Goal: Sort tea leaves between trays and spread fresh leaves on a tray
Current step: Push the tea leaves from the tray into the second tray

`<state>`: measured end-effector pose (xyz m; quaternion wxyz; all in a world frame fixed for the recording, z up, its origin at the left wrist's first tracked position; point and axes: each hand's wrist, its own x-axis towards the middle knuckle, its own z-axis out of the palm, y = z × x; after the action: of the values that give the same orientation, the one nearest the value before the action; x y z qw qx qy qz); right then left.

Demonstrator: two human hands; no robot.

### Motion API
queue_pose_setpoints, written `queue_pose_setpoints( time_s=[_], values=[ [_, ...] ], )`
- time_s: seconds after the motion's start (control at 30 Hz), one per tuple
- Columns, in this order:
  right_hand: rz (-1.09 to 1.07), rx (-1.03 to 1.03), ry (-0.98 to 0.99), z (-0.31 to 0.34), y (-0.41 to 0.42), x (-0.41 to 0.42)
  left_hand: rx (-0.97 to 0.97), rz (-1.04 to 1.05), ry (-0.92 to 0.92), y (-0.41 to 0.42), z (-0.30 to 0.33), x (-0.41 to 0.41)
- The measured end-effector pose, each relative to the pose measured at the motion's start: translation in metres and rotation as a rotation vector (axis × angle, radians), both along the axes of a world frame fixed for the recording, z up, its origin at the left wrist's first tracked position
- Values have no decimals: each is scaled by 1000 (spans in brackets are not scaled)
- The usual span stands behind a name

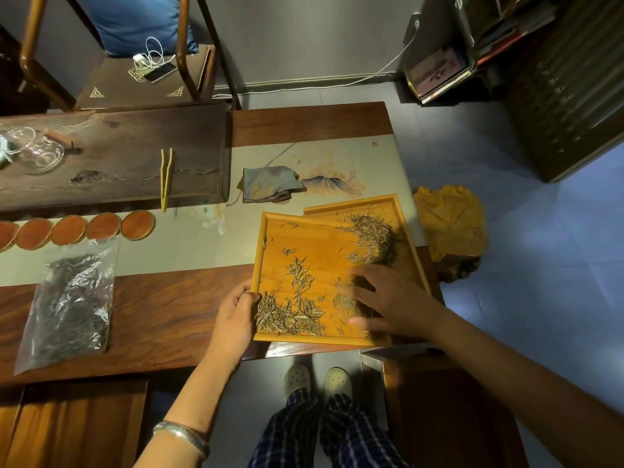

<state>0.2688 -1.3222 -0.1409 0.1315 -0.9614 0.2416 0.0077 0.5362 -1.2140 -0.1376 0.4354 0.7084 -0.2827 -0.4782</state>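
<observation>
While the left hand (236,315) grips the upper square bamboo tray (317,251) steady, the open right hand (381,298) sweeps pale dried tea leaves (290,315) across it.

Leaf-strewn upper tray (270,251) overlapping lower tray (401,217)

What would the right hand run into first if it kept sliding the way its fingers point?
Probably the loose tea leaves heaped in the near-left corner of the front tray, then the left hand holding that rim. The right hand is blurred.
</observation>
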Motion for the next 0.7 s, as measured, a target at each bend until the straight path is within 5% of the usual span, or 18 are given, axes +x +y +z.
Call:
queue_pose_setpoints(
  time_s=[0.7],
  values=[
    [-177, -73, -47, -20, -65, 16, 26, -25, -29, 8, 1, 2]
  ],
)
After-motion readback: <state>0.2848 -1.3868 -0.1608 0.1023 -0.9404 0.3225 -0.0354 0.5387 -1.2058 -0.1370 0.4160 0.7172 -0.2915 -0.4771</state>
